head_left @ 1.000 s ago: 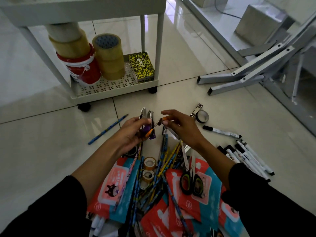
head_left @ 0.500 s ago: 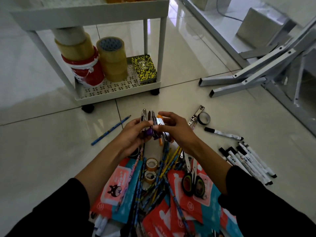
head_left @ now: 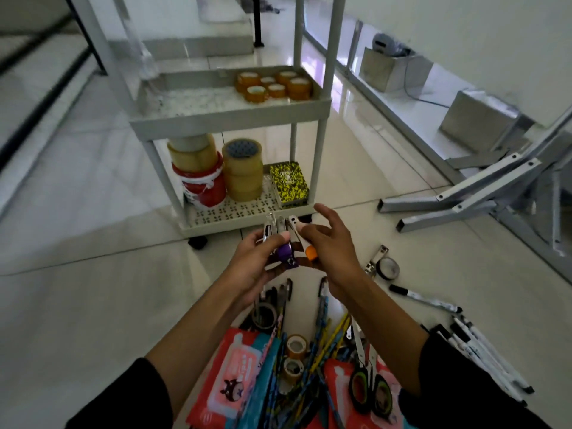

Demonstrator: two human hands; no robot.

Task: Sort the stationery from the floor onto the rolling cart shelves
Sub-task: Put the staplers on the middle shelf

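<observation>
My left hand (head_left: 253, 264) grips a bundle of small metal clipper-like tools (head_left: 280, 232) with purple and orange ends, held just in front of the cart's bottom shelf (head_left: 247, 218). My right hand (head_left: 329, 247) is beside the bundle with fingers spread and straight, its thumb near the orange end. The white rolling cart (head_left: 229, 115) carries small tape rolls (head_left: 275, 85) on its middle shelf. Below my arms the floor pile holds pencils (head_left: 320, 342), scissors (head_left: 368, 387), markers (head_left: 483, 351) and wipe packs (head_left: 235, 382).
The bottom shelf has big tape rolls (head_left: 241, 168), a red and white tub (head_left: 202, 188) and a yellow patterned box (head_left: 289, 184). A black tape roll (head_left: 388, 267) and a lone marker (head_left: 424, 300) lie to the right. Grey metal frame legs (head_left: 464, 198) lie on the floor farther right.
Both hands have risen from the pile toward the cart. My right hand's fingers have opened from the bundle. The view has tilted up, showing the middle shelf.
</observation>
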